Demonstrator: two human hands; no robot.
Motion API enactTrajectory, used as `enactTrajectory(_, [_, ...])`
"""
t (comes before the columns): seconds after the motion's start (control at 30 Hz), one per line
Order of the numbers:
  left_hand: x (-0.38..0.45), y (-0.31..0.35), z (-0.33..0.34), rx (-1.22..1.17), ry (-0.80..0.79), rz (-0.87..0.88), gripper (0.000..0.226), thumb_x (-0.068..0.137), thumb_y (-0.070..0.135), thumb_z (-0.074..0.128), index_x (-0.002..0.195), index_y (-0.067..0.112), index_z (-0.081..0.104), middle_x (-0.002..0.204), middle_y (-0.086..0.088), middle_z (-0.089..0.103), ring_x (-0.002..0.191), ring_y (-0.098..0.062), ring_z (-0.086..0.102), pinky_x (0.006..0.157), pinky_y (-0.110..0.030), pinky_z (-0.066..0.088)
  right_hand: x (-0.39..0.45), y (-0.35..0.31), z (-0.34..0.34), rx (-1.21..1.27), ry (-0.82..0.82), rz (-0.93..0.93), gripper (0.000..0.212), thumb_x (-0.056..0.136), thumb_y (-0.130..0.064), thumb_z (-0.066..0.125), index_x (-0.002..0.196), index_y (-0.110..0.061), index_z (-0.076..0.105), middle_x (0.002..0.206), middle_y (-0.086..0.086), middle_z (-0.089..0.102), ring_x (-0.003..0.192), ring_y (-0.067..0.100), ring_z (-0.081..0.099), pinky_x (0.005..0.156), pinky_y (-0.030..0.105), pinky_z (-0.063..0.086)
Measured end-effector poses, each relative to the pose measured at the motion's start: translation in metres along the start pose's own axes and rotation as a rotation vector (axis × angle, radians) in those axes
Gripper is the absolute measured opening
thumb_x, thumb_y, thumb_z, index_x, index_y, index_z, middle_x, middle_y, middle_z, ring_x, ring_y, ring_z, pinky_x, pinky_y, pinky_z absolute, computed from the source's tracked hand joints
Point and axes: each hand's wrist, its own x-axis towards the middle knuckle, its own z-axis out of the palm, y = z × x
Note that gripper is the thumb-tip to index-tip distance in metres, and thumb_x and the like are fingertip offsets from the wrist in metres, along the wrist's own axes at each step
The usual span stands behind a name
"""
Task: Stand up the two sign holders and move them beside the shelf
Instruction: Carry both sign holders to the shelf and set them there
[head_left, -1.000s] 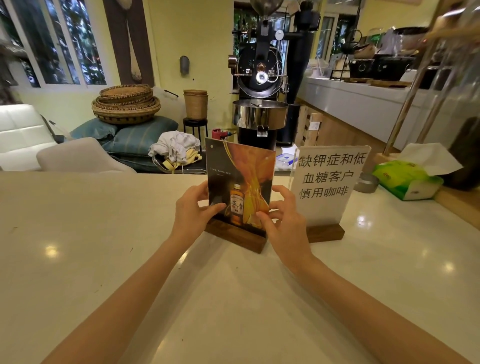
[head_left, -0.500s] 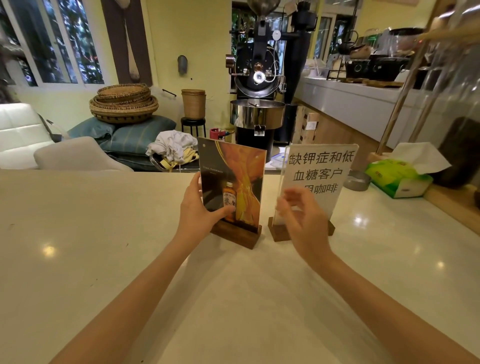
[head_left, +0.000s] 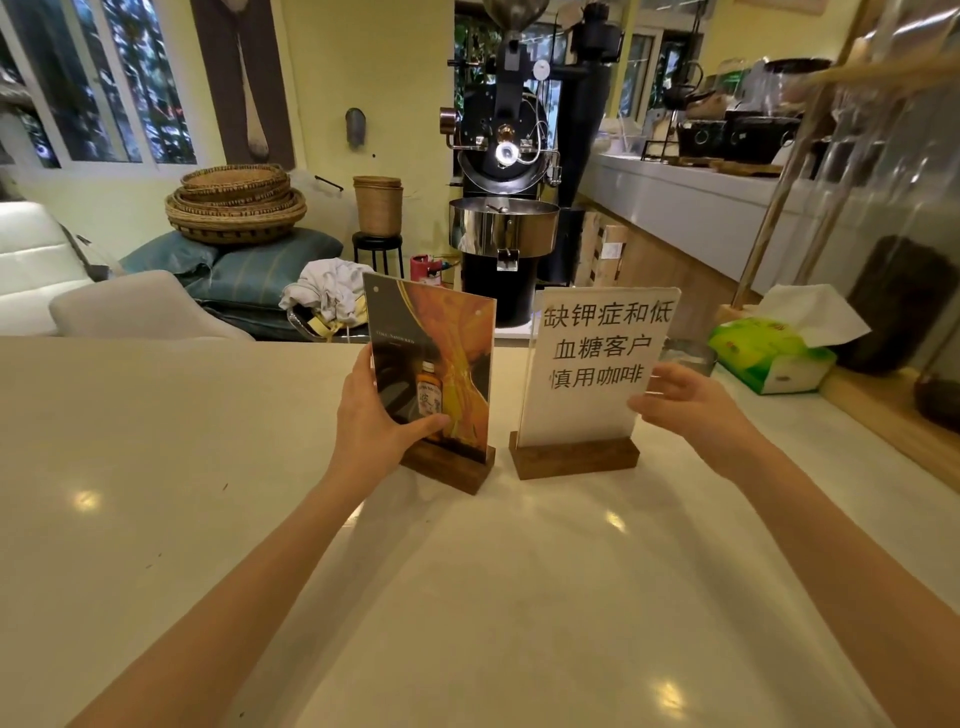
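Note:
Two acrylic sign holders stand upright on wooden bases, side by side on the pale counter. My left hand grips the left edge of the orange and dark poster sign holder, thumb across its front. On the white sign holder with black Chinese characters, my right hand pinches the right edge, thumb tip on the front. A small gap separates the two bases. The wooden shelf with slanted poles stands at the far right of the counter.
A green tissue box and a small glass sit between the white sign and the shelf. Beyond the counter's far edge are a black coffee roaster, stacked woven baskets and cushions.
My right hand left the poster sign, crossed in front of the white sign and took its right edge. The white sign now stands squarer, close beside the poster sign. My left hand kept its grip.

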Motion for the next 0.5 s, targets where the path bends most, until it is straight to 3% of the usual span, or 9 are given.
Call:
enactTrajectory(0.17, [0.0,0.0,0.0,0.023,0.006,0.003,0.1,0.05,0.038,0.083,0.131,0.026,0.025,0.132,-0.006,0.045,0.118,-0.02,0.045,0.093,-0.032,0.04,0.016,0.005,-0.003,-0.024,-0.124,-0.001,0.042,0.071,-0.005,0.071,0.099,-0.033,0.061,0.102,-0.012,0.065,0.1,0.02,0.059,0.078,0.037,0.052])
enactTrajectory(0.37, [0.0,0.001,0.002,0.053,0.016,0.007,0.097,0.049,0.042,0.082,0.128,0.03,0.028,0.131,-0.006,0.046,0.114,-0.019,0.046,0.093,-0.037,0.043,0.021,0.003,-0.009,-0.029,-0.203,-0.066,0.038,0.068,-0.005,0.073,0.081,-0.04,0.068,0.084,-0.023,0.073,0.081,0.004,0.068,0.057,0.021,0.056])
enactTrajectory(0.5, [0.002,0.003,0.011,0.065,0.012,0.003,0.099,0.049,0.043,0.082,0.13,0.029,0.026,0.133,-0.006,0.046,0.117,-0.022,0.046,0.096,-0.043,0.045,0.023,0.005,-0.017,-0.021,-0.233,-0.084,0.039,0.069,-0.001,0.071,0.086,-0.036,0.068,0.084,-0.02,0.073,0.084,0.007,0.068,0.061,0.026,0.058])
